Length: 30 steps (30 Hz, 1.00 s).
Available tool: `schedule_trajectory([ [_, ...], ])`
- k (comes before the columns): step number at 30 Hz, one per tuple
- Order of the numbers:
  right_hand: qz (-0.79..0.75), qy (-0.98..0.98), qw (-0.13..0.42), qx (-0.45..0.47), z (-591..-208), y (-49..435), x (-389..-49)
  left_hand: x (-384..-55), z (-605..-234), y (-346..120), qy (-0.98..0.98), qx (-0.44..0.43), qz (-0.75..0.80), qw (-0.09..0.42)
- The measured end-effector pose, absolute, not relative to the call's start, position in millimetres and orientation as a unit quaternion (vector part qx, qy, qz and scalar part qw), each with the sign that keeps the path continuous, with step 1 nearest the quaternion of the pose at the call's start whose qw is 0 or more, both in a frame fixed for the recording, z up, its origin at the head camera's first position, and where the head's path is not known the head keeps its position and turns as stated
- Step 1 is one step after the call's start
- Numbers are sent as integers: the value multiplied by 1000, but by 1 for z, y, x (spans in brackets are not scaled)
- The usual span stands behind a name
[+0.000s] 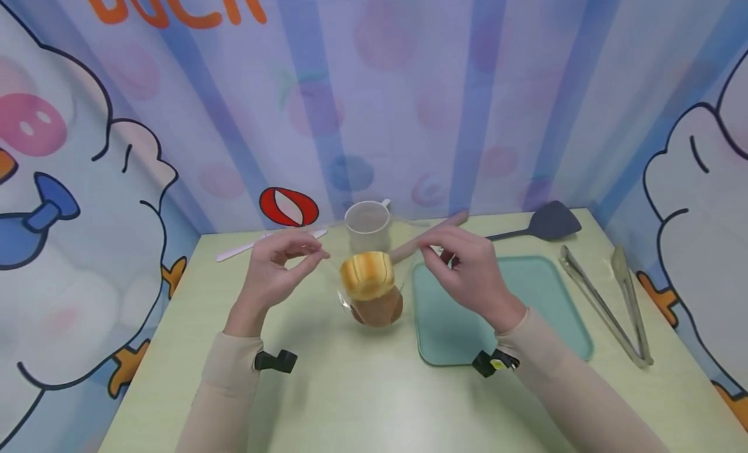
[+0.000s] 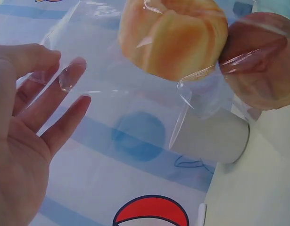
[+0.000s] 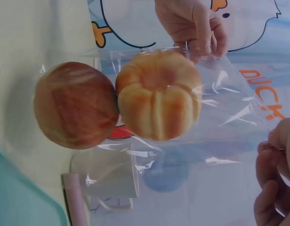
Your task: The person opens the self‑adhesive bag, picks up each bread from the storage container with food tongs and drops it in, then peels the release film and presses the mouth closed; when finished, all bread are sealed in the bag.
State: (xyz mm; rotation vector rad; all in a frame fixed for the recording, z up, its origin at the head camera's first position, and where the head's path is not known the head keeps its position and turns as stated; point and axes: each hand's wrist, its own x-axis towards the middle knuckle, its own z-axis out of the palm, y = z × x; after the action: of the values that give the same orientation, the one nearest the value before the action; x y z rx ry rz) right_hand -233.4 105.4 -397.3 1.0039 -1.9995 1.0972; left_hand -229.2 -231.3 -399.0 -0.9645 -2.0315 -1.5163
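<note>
Clear plastic makes the bag [image 3: 225,113] between your two hands. Your left hand [image 1: 277,271] has its finger and thumb pinched on one side of the bag's top, left of the middle of the head view. Your right hand [image 1: 470,274] pinches the other side, right of the middle. The bag hangs between them, in the middle of the frame. Inside it, a yellow bun [image 1: 368,276] sits on top and touches a round brown bun [image 1: 376,310] under it. I can't tell if the bag's bottom touches the desk [image 1: 362,401].

Just behind the bag stands a white mug [image 1: 365,219]. A brownish-pink stick [image 1: 447,224] lies near your right fingers. A thin pink stick [image 1: 236,251] lies at the left, behind your left hand. Under your right hand is a green tray [image 1: 450,339]. At the right of the frame, a dark spatula [image 1: 555,222] lies by the wall, and metal tongs [image 1: 635,310] lie spread beside the tray.
</note>
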Motion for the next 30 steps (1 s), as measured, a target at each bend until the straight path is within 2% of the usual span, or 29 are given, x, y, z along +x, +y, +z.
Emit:
schedule_trajectory([
  [10, 462, -770, 284, 335, -392, 106, -230, -220, -406, -220, -689, -288, -644, 166],
  [18, 584, -740, 156, 293, -392, 102, -228, -216, -411, -213, -660, -226, -698, 164],
  [25, 646, -734, 51, 203, -398, 94, -235, -212, -420, -212, -655, -187, -719, 138],
  [30, 643, -751, 5, 151, -413, 91, -240, -209, -435, -205, -665, -123, -724, 133],
])
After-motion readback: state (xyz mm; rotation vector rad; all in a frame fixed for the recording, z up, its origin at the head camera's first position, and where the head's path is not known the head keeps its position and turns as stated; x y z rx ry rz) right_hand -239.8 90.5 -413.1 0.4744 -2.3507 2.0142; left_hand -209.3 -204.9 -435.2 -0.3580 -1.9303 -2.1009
